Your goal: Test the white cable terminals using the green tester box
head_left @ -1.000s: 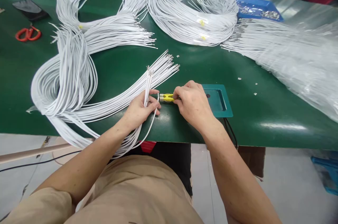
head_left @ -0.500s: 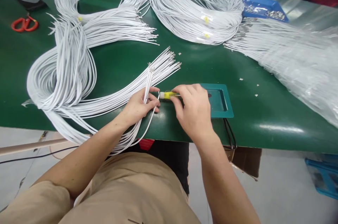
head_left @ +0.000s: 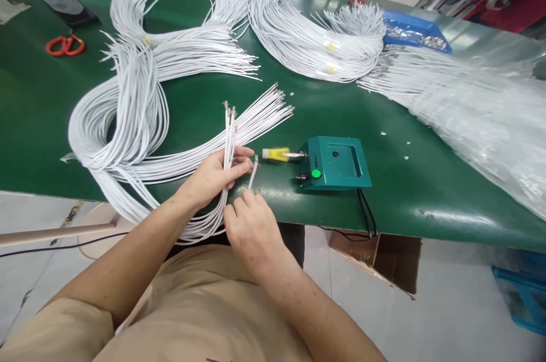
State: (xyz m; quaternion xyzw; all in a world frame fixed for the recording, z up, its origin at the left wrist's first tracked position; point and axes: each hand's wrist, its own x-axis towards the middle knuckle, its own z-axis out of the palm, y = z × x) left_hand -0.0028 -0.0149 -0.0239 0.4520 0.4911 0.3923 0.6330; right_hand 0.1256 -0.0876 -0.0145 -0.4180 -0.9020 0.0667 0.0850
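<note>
My left hand [head_left: 215, 175] is closed around a few white cables [head_left: 229, 140], their bare metal ends sticking up above the fingers. Just right of it, my right hand [head_left: 255, 228] pinches a single white cable [head_left: 253, 171], whose tip points up beside my left fingertips. A small teal machine [head_left: 356, 164] with a green button sits to the right. From its left side a metal shaft with a yellow-wrapped, pale-tipped end [head_left: 276, 154] reaches toward my hands, touching neither. Behind my left hand, a long bundle of white cables [head_left: 260, 117] lies fanned out on the green table.
Coiled white cables [head_left: 119, 100] lie at left, with orange-handled scissors [head_left: 65, 45] and a dark phone [head_left: 70, 9] beyond. More cable bundles [head_left: 315, 43] are at the back, near a blue tray [head_left: 416, 19] of small metal parts. Plastic-wrapped cables [head_left: 482, 100] spread at right.
My right hand has left the yellow-wrapped end and moved down and left to the single cable. The teal machine shows more fully now. The view has shifted slightly.
</note>
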